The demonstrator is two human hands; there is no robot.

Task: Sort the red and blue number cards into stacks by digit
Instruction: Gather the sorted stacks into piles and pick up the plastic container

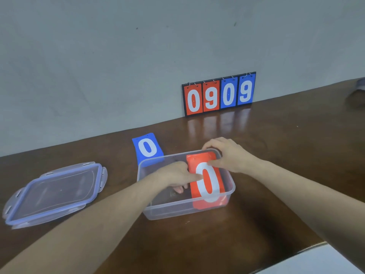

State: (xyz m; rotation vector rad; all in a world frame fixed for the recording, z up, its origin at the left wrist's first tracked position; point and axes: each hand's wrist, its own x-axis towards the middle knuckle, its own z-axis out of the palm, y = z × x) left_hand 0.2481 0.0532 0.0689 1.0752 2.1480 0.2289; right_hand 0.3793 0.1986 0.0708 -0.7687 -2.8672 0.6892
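We pinch the red zero card (206, 179) with both our left hand (175, 175) and right hand (227, 155), apparently to lift it from the clear plastic box (185, 211).

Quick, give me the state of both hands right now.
Left hand: inside the clear container, fingers gripping the left edge of the red 0 card.
Right hand: fingers pinching the same card's far end.

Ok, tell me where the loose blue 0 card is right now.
In the head view the blue 0 card lies flat on the brown table, left of centre, just behind the far-left corner of the clear plastic box that both hands reach into.
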